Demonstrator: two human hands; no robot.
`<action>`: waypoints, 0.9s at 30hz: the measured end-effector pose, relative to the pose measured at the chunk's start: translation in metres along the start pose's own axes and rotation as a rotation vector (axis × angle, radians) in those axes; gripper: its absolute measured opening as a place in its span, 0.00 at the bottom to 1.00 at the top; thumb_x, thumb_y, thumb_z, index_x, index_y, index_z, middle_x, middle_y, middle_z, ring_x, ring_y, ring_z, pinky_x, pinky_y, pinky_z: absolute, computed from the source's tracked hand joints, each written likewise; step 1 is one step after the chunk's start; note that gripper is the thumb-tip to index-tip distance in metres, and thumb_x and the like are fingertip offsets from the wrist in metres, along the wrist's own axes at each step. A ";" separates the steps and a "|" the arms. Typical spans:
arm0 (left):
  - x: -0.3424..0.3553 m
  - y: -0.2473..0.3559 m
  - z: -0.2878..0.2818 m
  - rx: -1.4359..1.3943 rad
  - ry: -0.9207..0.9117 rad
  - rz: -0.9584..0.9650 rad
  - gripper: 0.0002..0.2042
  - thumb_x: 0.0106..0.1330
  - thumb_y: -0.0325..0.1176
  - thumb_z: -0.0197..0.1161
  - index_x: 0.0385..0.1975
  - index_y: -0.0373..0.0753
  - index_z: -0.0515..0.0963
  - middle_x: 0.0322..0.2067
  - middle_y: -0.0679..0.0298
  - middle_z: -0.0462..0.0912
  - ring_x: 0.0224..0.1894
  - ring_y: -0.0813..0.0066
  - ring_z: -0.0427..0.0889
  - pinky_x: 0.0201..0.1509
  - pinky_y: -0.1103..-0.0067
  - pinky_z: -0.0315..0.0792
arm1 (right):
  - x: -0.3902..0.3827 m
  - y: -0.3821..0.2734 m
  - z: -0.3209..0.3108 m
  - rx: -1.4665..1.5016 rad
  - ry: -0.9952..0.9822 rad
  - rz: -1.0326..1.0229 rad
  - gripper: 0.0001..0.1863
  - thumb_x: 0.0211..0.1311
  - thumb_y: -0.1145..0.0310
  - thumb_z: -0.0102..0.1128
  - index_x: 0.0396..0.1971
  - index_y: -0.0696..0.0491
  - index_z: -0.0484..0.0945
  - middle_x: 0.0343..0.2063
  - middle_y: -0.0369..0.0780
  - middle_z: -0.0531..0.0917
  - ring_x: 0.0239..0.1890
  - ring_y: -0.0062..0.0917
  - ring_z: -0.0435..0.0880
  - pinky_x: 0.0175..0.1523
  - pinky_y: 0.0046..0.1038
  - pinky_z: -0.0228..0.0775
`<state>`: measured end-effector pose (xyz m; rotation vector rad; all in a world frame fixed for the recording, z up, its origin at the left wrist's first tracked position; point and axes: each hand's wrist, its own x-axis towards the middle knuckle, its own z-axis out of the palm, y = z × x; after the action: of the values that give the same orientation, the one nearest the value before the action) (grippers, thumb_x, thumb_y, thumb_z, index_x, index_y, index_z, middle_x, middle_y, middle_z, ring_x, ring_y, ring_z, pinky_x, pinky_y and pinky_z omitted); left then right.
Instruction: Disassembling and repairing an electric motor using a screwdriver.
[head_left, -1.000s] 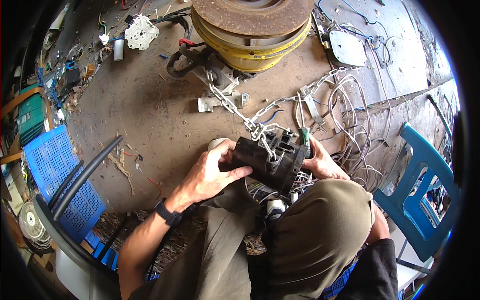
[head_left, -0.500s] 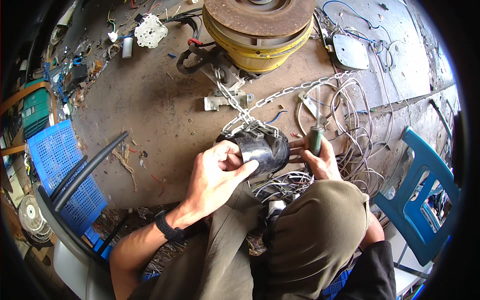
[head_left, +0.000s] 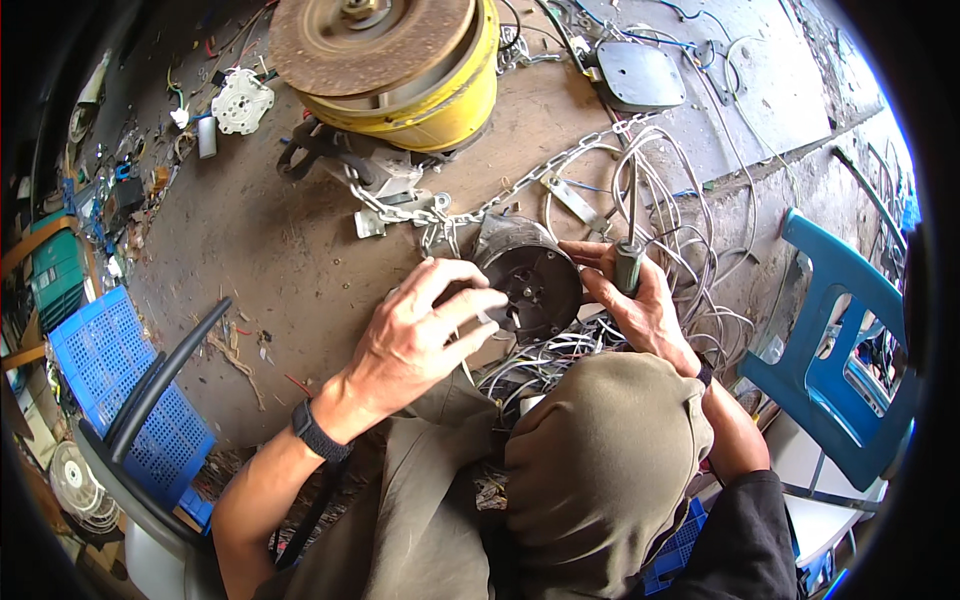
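A black cylindrical housing point(head_left: 548, 312), resembling a motor casing, lies with its round end turned toward me, showing a central metal hub and several small holes. My left hand point(head_left: 420, 320) is at its left side, fingers apart, the tips close to the rim; whether they touch cannot be told. In my right hand point(head_left: 645, 305) is a screwdriver with a green handle point(head_left: 627, 268), its shaft pointing away from me. The fingers of that hand also reach the housing's right side. A metal chain point(head_left: 395, 213) runs just beyond the housing.
A yellow drum with a rusty disc point(head_left: 375, 45) stands at the far side. Loose grey cables point(head_left: 705, 200) coil at the right, beside a blue plastic chair point(head_left: 840, 340). At the left are a blue perforated crate point(head_left: 125, 370) and scattered scraps; a white round part point(head_left: 243, 101) lies farther off.
The housing has turned so its round end faces me, and the chain no longer lies across it. My left hand has loosened from it and spread its fingers. The view has shifted right.
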<state>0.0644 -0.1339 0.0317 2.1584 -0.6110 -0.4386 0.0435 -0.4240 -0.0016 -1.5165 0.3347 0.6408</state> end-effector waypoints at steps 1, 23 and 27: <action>0.001 0.000 0.002 -0.012 -0.002 -0.059 0.15 0.62 0.31 0.75 0.49 0.42 0.84 0.50 0.60 0.79 0.52 0.58 0.82 0.59 0.66 0.80 | -0.001 -0.002 -0.002 0.014 -0.020 0.018 0.18 0.78 0.65 0.64 0.61 0.57 0.82 0.41 0.33 0.87 0.43 0.15 0.83 0.53 0.26 0.79; 0.022 0.003 0.034 -0.003 0.151 -0.151 0.11 0.60 0.36 0.80 0.41 0.47 0.91 0.45 0.62 0.76 0.48 0.63 0.81 0.53 0.69 0.79 | -0.013 -0.003 0.009 0.006 0.032 0.139 0.32 0.65 0.58 0.78 0.61 0.60 0.75 0.51 0.45 0.86 0.49 0.23 0.84 0.53 0.28 0.80; 0.019 -0.003 0.040 -0.005 0.180 -0.089 0.10 0.60 0.36 0.79 0.41 0.47 0.91 0.48 0.61 0.77 0.51 0.62 0.81 0.57 0.68 0.78 | -0.013 0.025 -0.013 0.088 0.077 0.073 0.19 0.78 0.55 0.62 0.53 0.56 0.78 0.42 0.37 0.85 0.37 0.14 0.79 0.39 0.22 0.73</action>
<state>0.0606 -0.1680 0.0032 2.1974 -0.4148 -0.2890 0.0213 -0.4412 -0.0146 -1.4523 0.4729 0.6181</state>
